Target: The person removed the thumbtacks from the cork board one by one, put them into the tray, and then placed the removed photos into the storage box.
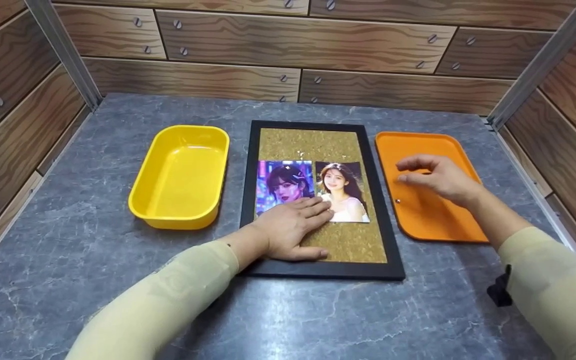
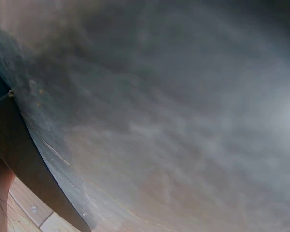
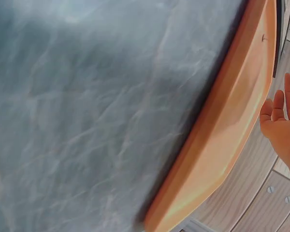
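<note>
A black-framed cork board (image 1: 318, 142) lies on the table with two photo prints on it. My left hand (image 1: 290, 227) rests flat across the lower part of the purple-toned photo (image 1: 284, 177), and its fingertips touch the lower left corner of the photo of a person in white (image 1: 350, 207). A small shiny spot shows near the top of each print. Above the orange tray (image 1: 418, 145) hovers my right hand (image 1: 440, 180), thumb and forefinger apart, nothing visible between them. On the tray's left side sits a small metallic pin-like piece (image 1: 397, 201), also seen in the right wrist view.
A yellow plastic bin (image 1: 180, 175) stands left of the board, nothing visible inside. Wood-patterned panels (image 1: 298, 45) enclose the grey marbled table (image 1: 318, 320) at the back and sides. A small black object (image 1: 499, 290) is by the right sleeve.
</note>
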Action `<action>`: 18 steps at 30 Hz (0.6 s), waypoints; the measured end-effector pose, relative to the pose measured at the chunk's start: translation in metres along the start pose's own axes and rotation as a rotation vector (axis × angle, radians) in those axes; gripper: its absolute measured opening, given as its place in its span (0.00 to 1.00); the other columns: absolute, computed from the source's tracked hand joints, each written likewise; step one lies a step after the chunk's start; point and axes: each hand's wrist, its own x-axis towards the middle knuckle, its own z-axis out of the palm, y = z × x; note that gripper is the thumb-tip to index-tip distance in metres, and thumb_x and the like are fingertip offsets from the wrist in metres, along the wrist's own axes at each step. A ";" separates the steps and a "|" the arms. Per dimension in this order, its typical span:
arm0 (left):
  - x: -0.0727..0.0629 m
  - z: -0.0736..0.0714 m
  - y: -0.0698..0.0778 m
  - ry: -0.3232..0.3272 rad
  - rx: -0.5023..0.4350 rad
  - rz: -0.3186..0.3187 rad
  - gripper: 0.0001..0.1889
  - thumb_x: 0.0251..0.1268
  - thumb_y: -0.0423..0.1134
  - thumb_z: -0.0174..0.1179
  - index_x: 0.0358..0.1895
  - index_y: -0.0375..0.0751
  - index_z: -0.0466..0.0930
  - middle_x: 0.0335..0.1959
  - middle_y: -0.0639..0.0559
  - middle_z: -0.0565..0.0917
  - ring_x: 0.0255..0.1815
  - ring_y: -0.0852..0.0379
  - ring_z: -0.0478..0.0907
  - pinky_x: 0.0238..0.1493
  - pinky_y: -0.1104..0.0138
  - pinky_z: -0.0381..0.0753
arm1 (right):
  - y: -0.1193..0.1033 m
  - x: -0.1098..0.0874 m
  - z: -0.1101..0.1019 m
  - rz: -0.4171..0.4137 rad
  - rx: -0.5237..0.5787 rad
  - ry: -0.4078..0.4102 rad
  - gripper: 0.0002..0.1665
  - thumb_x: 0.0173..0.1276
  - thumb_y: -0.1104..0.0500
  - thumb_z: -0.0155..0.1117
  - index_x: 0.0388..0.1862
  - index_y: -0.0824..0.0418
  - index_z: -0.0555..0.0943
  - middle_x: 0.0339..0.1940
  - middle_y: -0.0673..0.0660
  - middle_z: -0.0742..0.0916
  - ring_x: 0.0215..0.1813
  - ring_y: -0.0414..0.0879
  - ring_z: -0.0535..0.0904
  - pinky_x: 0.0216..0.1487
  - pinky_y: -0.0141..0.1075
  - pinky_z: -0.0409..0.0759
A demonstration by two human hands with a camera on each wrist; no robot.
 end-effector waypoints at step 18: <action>0.000 -0.001 0.000 0.013 0.013 0.011 0.46 0.67 0.75 0.33 0.78 0.44 0.55 0.78 0.45 0.59 0.79 0.48 0.53 0.80 0.60 0.51 | -0.030 0.032 0.026 -0.083 0.112 -0.017 0.29 0.64 0.52 0.71 0.62 0.59 0.78 0.57 0.63 0.83 0.55 0.45 0.76 0.48 0.25 0.78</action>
